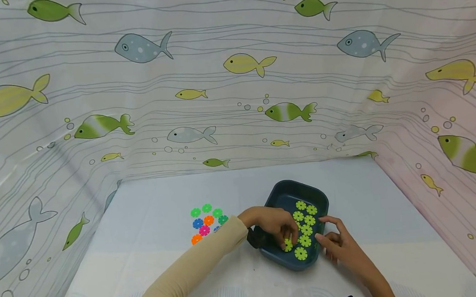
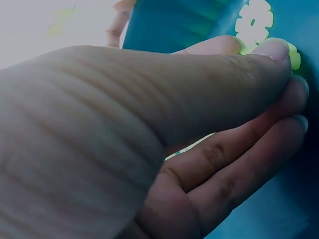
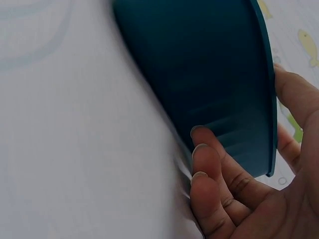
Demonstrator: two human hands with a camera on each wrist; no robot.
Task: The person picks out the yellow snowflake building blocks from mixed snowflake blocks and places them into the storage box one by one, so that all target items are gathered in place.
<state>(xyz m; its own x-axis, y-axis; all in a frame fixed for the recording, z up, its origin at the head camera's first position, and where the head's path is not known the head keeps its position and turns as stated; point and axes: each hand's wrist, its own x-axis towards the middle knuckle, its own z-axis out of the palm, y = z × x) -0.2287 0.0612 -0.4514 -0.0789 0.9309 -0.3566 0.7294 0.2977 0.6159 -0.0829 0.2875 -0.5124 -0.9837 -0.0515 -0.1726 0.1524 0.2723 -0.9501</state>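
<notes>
A dark blue tray point(image 1: 294, 265) with rounded corners stands on the table and holds several yellow-green flower-shaped discs point(image 1: 304, 241). My left hand point(image 1: 274, 220) reaches over its left side and down inside. Thumb and forefinger pinch one yellow-green disc point(image 2: 295, 57) close to the tray floor, with the fingers covering part of it. At the right side, my right hand point(image 1: 340, 245) holds the tray by its edge. In the right wrist view, several curled fingers point(image 3: 205, 162) lie against the outer wall point(image 3: 219, 64), and another part of the hand reaches the rim.
Left of the tray lies a loose group of flower-shaped discs in green, blue, pink and orange point(image 1: 196, 239), partly behind my left sleeve point(image 1: 196, 266). A black band device point(image 1: 257, 237) sits on the left wrist. Fish-patterned sheeting point(image 1: 235, 107) rises behind and beside the white table.
</notes>
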